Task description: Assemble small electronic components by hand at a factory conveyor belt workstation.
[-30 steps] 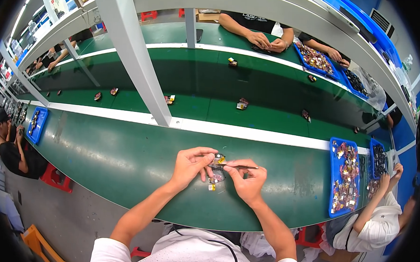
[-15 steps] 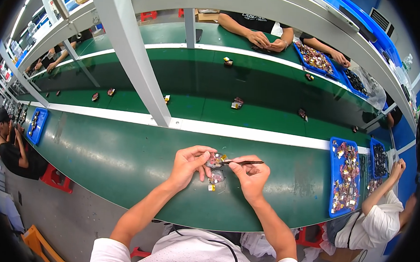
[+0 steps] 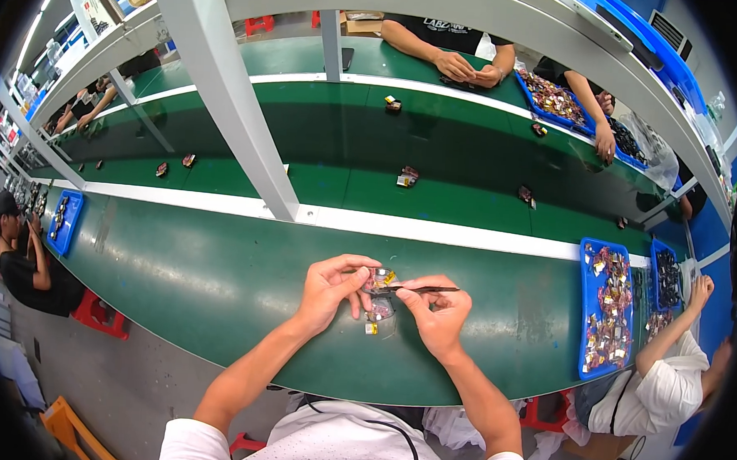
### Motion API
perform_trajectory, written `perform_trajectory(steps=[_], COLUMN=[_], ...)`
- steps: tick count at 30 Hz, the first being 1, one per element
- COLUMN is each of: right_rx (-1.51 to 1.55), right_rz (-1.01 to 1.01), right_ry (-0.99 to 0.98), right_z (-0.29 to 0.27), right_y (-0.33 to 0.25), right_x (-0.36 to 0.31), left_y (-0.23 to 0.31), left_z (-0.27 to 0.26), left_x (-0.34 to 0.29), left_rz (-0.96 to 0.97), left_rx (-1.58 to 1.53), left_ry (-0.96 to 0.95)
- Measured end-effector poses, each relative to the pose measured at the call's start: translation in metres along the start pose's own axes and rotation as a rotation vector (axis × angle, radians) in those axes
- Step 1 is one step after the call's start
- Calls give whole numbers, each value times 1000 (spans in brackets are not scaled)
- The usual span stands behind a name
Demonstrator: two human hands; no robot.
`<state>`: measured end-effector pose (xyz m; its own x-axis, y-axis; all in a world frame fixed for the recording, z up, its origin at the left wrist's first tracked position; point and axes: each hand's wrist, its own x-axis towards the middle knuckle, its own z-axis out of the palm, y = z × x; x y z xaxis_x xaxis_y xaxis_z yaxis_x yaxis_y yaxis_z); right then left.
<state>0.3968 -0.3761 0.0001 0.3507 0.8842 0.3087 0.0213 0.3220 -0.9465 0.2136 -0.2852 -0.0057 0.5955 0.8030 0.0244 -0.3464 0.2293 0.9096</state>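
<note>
My left hand (image 3: 330, 290) pinches a small electronic assembly (image 3: 382, 275), a dark-rimmed shell with reddish wires and a yellow part, just above the green bench. In my right hand (image 3: 440, 319) are thin dark tweezers (image 3: 439, 289), held nearly level, their tip at the near edge of that assembly. Whether the tip grips a wire is too small to tell. Just below my fingers, a second, similar assembly (image 3: 381, 311) with a clear shell lies on the bench. A yellow-and-white piece (image 3: 371, 329) sits at its near side.
A blue tray (image 3: 584, 325) full of similar wired parts stands at the right, beside a smaller blue tray (image 3: 658, 253) of black pieces. Beyond the white rail (image 3: 418, 232), a green conveyor belt (image 3: 346, 179) carries scattered assemblies. A grey post (image 3: 234, 98) rises ahead. Co-workers sit around.
The assemblies on the belt have shifted slightly left. My tweezers have moved a little left and lie more level. Across the belt, a co-worker's arm now reaches down at the upper right.
</note>
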Motion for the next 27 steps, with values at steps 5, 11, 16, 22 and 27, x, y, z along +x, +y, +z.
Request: perform_trajectory(steps=[5, 11, 16, 22, 27], right_rx=[13, 105, 246, 155, -24], right_rz=[-33, 25, 124, 51, -90], right_ry=[24, 20, 40, 15, 38], right_z=[0, -2, -1, -5, 1], right_y=[3, 2, -5, 4, -1], right_x=[1, 2, 5, 2, 1], left_y=[4, 4, 2, 0, 3], left_z=[4, -1, -1, -3, -4], left_x=[0, 0, 0, 0, 1], left_rz=[1, -5, 48, 63, 17], left_rx=[-14, 11, 39, 79, 83], left_ry=[-11, -81, -78, -96, -95])
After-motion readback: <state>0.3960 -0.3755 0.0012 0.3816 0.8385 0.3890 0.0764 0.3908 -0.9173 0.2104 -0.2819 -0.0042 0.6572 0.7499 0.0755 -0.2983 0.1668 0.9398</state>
